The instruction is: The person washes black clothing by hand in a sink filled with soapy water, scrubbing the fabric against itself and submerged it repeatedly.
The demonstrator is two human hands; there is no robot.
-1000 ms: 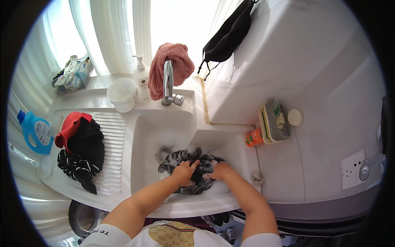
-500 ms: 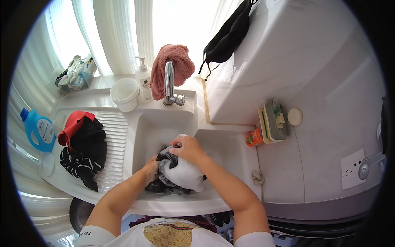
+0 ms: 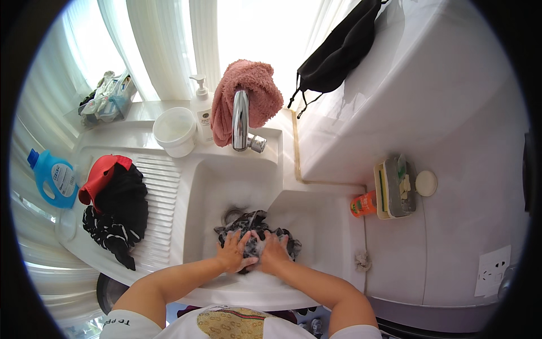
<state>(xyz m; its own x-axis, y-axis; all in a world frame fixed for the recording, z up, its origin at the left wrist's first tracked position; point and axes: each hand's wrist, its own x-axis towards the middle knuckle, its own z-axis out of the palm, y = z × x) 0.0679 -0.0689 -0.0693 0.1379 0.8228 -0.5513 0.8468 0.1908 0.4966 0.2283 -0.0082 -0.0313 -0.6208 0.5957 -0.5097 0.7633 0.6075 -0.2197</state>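
Observation:
In the sink basin (image 3: 197, 226) lies a wet, dark patterned garment (image 3: 258, 219), bunched up and flecked with suds. On its near left part my left hand (image 3: 232, 252) rests with fingers spread and thumb out. Close beside it, my right hand (image 3: 273, 253) presses on the garment's near right part, its fingers stretched over the cloth. Both palms face down, and the cloth under them is hidden. A chrome faucet (image 3: 241, 120) rises behind the basin, with a pink fluffy towel (image 3: 254, 93) draped over it.
Left, a ribbed washboard (image 3: 161, 198) borders black clothes (image 3: 121, 192) and a red piece (image 3: 101, 172). A blue detergent bottle (image 3: 55, 179), white tub (image 3: 174, 133) and pump bottle (image 3: 202, 107) stand around. At right are a soap box (image 3: 395, 189) and orange container (image 3: 363, 204); a black mask (image 3: 339, 51) hangs above.
Both hands have shifted right and lower, from holding up a foam-covered bundle to pressing flat on the spread garment. The thick white foam is mostly gone from view. The view shifted slightly.

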